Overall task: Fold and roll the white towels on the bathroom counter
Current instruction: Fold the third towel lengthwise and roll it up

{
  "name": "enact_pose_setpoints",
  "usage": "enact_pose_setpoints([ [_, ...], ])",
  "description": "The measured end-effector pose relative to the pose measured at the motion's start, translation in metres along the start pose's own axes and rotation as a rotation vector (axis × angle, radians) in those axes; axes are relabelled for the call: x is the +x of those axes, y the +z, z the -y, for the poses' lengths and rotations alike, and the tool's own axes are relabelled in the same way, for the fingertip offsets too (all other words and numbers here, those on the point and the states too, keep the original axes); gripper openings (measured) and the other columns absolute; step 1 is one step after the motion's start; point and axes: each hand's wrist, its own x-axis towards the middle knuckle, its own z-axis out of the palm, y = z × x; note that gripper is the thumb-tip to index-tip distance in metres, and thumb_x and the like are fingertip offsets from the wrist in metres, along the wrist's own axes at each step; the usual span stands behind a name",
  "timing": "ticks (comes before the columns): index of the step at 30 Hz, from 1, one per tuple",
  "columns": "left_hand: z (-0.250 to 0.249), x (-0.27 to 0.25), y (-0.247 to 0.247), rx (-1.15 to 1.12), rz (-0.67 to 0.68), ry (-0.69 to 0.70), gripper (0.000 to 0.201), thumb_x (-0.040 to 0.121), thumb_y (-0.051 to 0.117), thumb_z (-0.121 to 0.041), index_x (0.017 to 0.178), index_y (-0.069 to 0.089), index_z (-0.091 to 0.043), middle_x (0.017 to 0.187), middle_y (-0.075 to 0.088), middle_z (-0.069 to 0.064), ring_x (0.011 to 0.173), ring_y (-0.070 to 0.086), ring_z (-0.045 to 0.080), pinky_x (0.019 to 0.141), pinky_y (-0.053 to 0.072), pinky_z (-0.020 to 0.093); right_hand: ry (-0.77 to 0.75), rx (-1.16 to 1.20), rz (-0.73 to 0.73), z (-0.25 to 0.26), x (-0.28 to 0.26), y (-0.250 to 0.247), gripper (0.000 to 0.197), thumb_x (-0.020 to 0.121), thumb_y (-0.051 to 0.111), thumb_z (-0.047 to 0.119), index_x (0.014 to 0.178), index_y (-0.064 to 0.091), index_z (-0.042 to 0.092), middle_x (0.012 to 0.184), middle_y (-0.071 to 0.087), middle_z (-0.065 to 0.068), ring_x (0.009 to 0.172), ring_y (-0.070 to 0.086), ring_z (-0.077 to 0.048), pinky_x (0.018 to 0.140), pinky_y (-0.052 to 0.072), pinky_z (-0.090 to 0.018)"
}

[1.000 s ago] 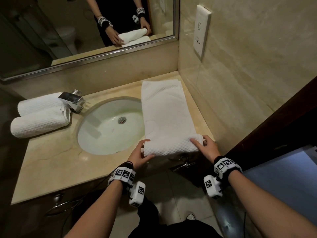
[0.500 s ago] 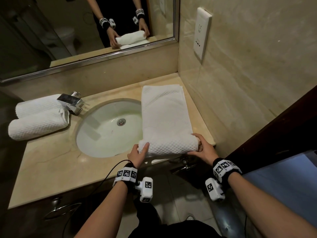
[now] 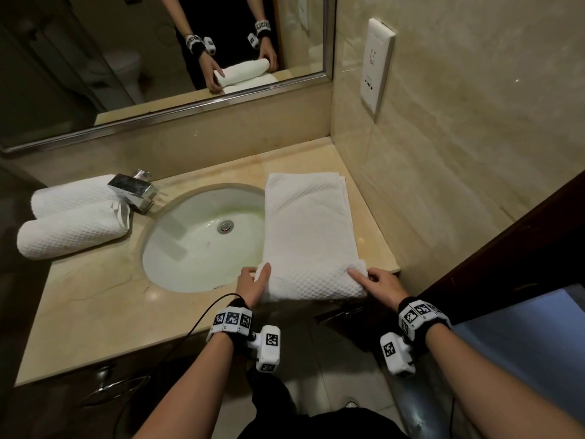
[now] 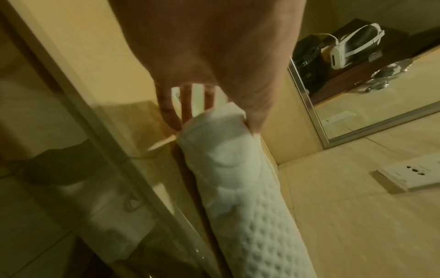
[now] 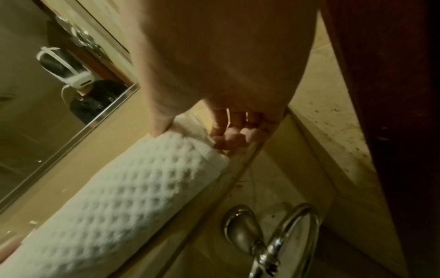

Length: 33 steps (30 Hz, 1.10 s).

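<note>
We are holding each end of the roll we are forming in the towel (image 3: 308,236). Our left hand (image 3: 251,285) is pinching its end, thumb on top and fingers underneath. Our right hand (image 3: 381,285) is clamping the other end, forefinger laid along the top and the remaining fingers curled against the rolled edge, though the wrist view is blurred enough that we are hedging on exactly how they lie.

The towel is lying lengthwise on the desk (image 3: 95,299), to the right of the sink (image 3: 177,248), with the rolled part at the near edge and the flat length running toward the mirror (image 3: 164,118).

To roll well, we are judging that both hands should be turning forward together, keeping the ends level so the roll is not coning, and pressing lightly down so each turn is staying tight. The left edge is overhanging the sink slightly, so support there is poorer.

Two finished rolls (image 3: 72,229) are resting by the tap (image 3: 133,188). On the wall plate (image 3: 376,64) we are seeing a symbol but reading no words.
</note>
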Motion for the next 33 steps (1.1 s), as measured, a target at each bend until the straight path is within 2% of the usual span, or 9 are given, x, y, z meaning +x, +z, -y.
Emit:
enact_pose_setpoints([
  [2, -0.001, -0.008, 0.0, -0.105, -0.017, 0.161, 0.04, 0.092, 0.059, -0.039, 0.124, 0.047, -0.018, 0.134, 0.045, 0.011, 0.108, 0.053, 0.024, 0.085, 0.051, 0.031, 0.047, -0.004, -0.025, 0.009, 0.001, 0.0, 0.073, 0.067, 0.051, 0.087, 0.076, 0.055, 0.015, 0.072, 0.054, -0.001, 0.068, 0.051, -0.017, 0.065, 0.037, -0.032],
  [5, 0.007, -0.013, -0.007, -0.039, 0.053, 0.355, 0.059, 0.076, 0.077, -0.04, 0.125, 0.048, -0.026, 0.131, 0.041, -0.005, 0.108, 0.05, 0.015, 0.08, 0.049, 0.019, 0.025, 0.101, -0.116, 0.011, 0.003, 0.004, 0.057, 0.078, 0.066, 0.064, 0.108, 0.052, 0.018, 0.098, 0.057, 0.0, 0.086, 0.057, -0.016, 0.077, 0.047, -0.03],
  [10, 0.021, -0.011, -0.014, 0.135, 0.166, 0.488, 0.079, 0.059, 0.089, -0.013, 0.125, 0.047, -0.024, 0.135, 0.042, 0.0, 0.124, 0.042, 0.015, 0.092, 0.037, 0.007, -0.452, -0.015, -0.212, 0.006, -0.013, 0.007, 0.034, 0.083, 0.073, 0.039, 0.114, 0.062, 0.034, 0.122, 0.052, 0.012, 0.115, 0.052, -0.008, 0.096, 0.044, -0.024],
  [14, 0.023, -0.008, -0.011, 0.149, 0.125, 0.472, 0.074, 0.067, 0.085, -0.009, 0.129, 0.047, -0.023, 0.136, 0.043, 0.002, 0.121, 0.044, 0.017, 0.089, 0.038, 0.011, -0.469, -0.187, -0.085, -0.001, -0.018, 0.01, 0.077, 0.064, 0.088, 0.037, 0.129, 0.048, 0.041, 0.138, 0.042, 0.016, 0.124, 0.039, -0.008, 0.107, 0.034, -0.033],
  [18, 0.016, -0.008, -0.015, 0.127, 0.172, 0.415, 0.071, 0.076, 0.08, -0.019, 0.136, 0.043, -0.025, 0.136, 0.04, -0.004, 0.112, 0.048, 0.02, 0.088, 0.046, 0.02, -0.441, -0.201, -0.131, -0.007, -0.013, 0.014, 0.076, 0.065, 0.08, 0.008, 0.125, 0.049, 0.042, 0.131, 0.049, 0.013, 0.116, 0.048, -0.015, 0.103, 0.042, -0.043],
  [20, 0.011, -0.009, -0.017, 0.082, 0.188, 0.399, 0.066, 0.081, 0.075, -0.018, 0.136, 0.039, -0.025, 0.132, 0.044, 0.001, 0.106, 0.053, 0.021, 0.088, 0.05, 0.029, -0.389, -0.091, -0.101, -0.008, -0.009, 0.008, 0.07, 0.067, 0.08, 0.009, 0.12, 0.052, 0.045, 0.126, 0.056, 0.009, 0.115, 0.054, -0.018, 0.1, 0.046, -0.039],
  [24, 0.001, -0.01, -0.018, 0.014, 0.167, 0.38, 0.051, 0.091, 0.064, -0.021, 0.135, 0.038, -0.023, 0.122, 0.05, 0.006, 0.102, 0.056, 0.019, 0.075, 0.05, 0.02, -0.273, 0.127, -0.043, 0.0, -0.009, -0.002, 0.058, 0.075, 0.082, 0.021, 0.124, 0.054, 0.034, 0.113, 0.064, -0.001, 0.098, 0.061, -0.008, 0.077, 0.046, -0.009],
  [29, -0.008, -0.01, -0.013, 0.003, 0.126, 0.198, 0.045, 0.095, 0.05, -0.043, 0.133, 0.041, -0.02, 0.081, 0.053, 0.007, 0.068, 0.05, 0.017, 0.059, 0.042, 0.026, -0.101, 0.277, -0.074, 0.001, 0.001, 0.005, 0.068, 0.067, 0.074, 0.065, 0.122, 0.053, 0.031, 0.113, 0.068, -0.007, 0.102, 0.065, -0.018, 0.089, 0.054, -0.033],
  [33, -0.01, -0.003, -0.013, 0.016, 0.153, 0.039, 0.072, 0.085, 0.04, -0.073, 0.131, 0.043, -0.017, 0.124, 0.057, 0.014, 0.108, 0.057, 0.03, 0.096, 0.048, 0.043, 0.025, 0.268, -0.123, 0.01, 0.002, 0.002, 0.049, 0.083, 0.066, 0.054, 0.117, 0.057, 0.02, 0.115, 0.066, -0.005, 0.103, 0.061, -0.019, 0.083, 0.047, -0.026],
])
